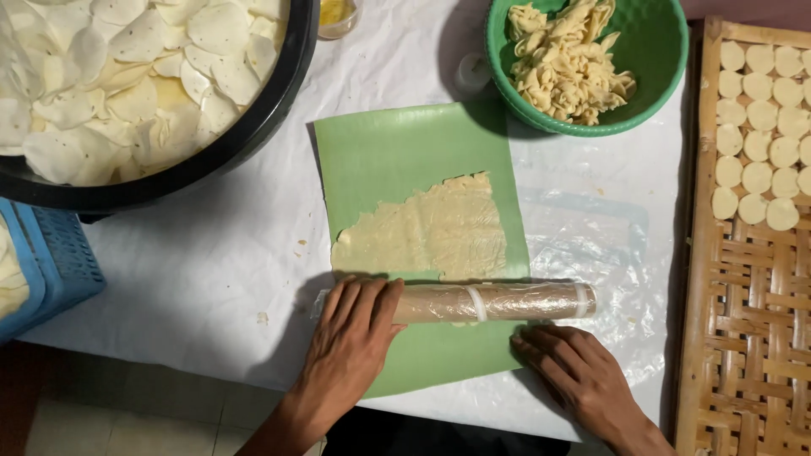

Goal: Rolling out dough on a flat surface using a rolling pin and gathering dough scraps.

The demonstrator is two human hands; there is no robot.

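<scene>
Both hands flat, L hand (351,338) hides roller (498,301) end, R hand (570,371) w/ wrist cut off

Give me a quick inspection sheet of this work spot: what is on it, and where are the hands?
Surface: white sheet with a green mat on it.
Job's things: thin dough spread on the mat; plastic-wrapped rolling pin at its near edge.
Clutter: green bowl of dough scraps; black tub of pale discs; woven tray with dough rounds; blue basket; small glass.
Hands: left hand flat on the pin's left end; right hand on the mat just below the pin's right end.
Cables: nothing seen.
Surroundings: tiled floor below.
</scene>
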